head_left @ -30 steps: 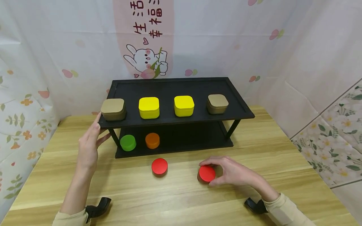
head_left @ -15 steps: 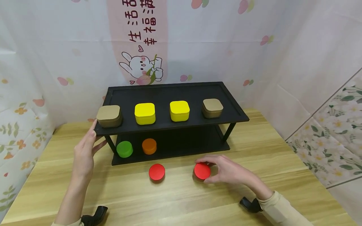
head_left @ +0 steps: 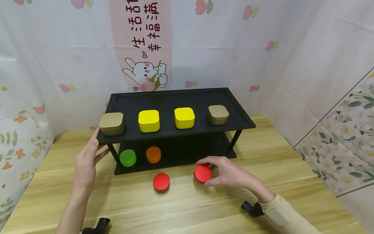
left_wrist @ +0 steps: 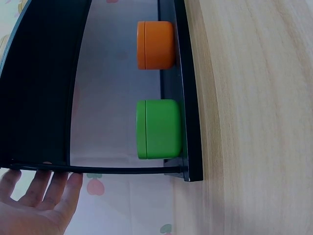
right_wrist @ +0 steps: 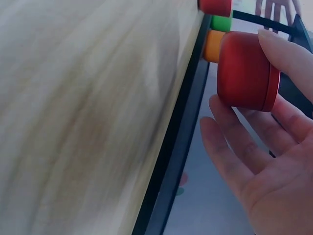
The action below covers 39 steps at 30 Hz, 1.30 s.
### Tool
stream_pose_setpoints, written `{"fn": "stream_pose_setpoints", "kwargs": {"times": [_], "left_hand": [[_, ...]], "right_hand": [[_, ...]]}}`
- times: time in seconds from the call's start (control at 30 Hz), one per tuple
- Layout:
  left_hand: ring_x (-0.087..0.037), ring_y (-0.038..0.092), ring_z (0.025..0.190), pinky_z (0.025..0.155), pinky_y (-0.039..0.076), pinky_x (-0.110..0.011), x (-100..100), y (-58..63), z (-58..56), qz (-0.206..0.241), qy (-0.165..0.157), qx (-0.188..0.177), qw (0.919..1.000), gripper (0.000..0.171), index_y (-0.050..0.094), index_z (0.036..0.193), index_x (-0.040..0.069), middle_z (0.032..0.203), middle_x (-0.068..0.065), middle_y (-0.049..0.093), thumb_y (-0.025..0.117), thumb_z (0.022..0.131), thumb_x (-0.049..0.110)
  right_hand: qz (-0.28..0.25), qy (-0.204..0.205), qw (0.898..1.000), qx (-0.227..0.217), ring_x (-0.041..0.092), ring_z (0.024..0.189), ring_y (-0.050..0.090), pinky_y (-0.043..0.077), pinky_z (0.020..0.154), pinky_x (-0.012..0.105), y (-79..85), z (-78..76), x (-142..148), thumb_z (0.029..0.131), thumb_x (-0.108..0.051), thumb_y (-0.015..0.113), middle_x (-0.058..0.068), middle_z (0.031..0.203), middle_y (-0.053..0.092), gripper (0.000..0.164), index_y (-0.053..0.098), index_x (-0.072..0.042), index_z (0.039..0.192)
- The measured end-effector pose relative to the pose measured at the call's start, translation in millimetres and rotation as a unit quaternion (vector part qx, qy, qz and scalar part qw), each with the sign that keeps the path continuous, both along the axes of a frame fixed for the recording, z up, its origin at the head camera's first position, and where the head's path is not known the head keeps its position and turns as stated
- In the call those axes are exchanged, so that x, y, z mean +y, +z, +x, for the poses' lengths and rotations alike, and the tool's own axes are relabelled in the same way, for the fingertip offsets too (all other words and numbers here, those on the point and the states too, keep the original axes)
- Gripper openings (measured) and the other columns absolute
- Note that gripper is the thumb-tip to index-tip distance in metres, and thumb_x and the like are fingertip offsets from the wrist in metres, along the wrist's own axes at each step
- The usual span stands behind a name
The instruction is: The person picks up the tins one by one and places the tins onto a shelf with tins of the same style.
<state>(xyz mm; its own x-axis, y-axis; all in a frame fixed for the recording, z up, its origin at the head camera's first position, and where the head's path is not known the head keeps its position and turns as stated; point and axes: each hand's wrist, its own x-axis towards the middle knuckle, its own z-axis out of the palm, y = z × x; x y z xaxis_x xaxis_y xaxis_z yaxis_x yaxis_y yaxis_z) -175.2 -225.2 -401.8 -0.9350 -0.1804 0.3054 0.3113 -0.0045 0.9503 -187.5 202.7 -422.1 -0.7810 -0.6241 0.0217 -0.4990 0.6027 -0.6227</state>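
Note:
My right hand (head_left: pixel 226 172) holds a red round tin (head_left: pixel 203 173) between thumb and fingers, in front of the black two-tier rack (head_left: pixel 187 96). In the right wrist view, the held red tin (right_wrist: pixel 244 71) shows its side and a lid seam. Whether it touches the table is unclear. A second red round tin (head_left: pixel 161 181) sits on the table to its left. My left hand (head_left: pixel 86 165) touches the left end of the rack's upper shelf; its fingers (left_wrist: pixel 58 188) look fairly straight in the left wrist view. A green tin (left_wrist: pixel 159 129) and an orange tin (left_wrist: pixel 156 45) stand on the lower shelf.
Along the upper shelf's front stand two yellow square tins (head_left: pixel 149 121) between two brown square tins (head_left: pixel 112 123). The rack's right post (head_left: pixel 235 139) bounds the lower shelf. A patterned cloth (head_left: pixel 219 48) hangs behind the wooden table (head_left: pixel 175 211).
My right hand has shifted left with the red tin, bringing it nearer the rack and the other red tin. My left hand stays at the rack's end. The head view has tilted slightly.

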Motion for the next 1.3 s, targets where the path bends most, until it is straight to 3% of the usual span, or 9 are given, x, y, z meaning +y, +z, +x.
{"fn": "stream_pose_setpoints", "kwargs": {"times": [0.67,1.3], "left_hand": [[0.005,0.061,0.123,0.094,0.055,-0.009,-0.9,-1.1,0.0,-0.007,-0.005,0.000,1.0000,0.045,0.045,0.156,0.016,0.162,0.007,0.045,0.043,0.112,0.027],[0.005,0.060,0.123,0.094,0.055,-0.009,-0.8,-1.1,-0.1,-0.008,-0.002,-0.003,1.0000,0.045,0.046,0.156,0.017,0.162,0.007,0.045,0.043,0.112,0.027]], "right_hand": [[-0.034,-0.010,0.999,0.005,0.009,0.103,0.063,0.059,0.087,0.023,3.3,-24.3,-30.8,0.080,-0.022,0.089,-0.007,0.123,0.071,0.057,0.067,-0.015,0.132],[-0.011,-0.029,0.999,0.006,0.016,0.112,0.064,0.057,0.097,0.033,3.5,-45.9,-51.4,0.080,-0.026,0.089,-0.003,0.127,0.071,0.055,0.068,-0.017,0.131]]}}
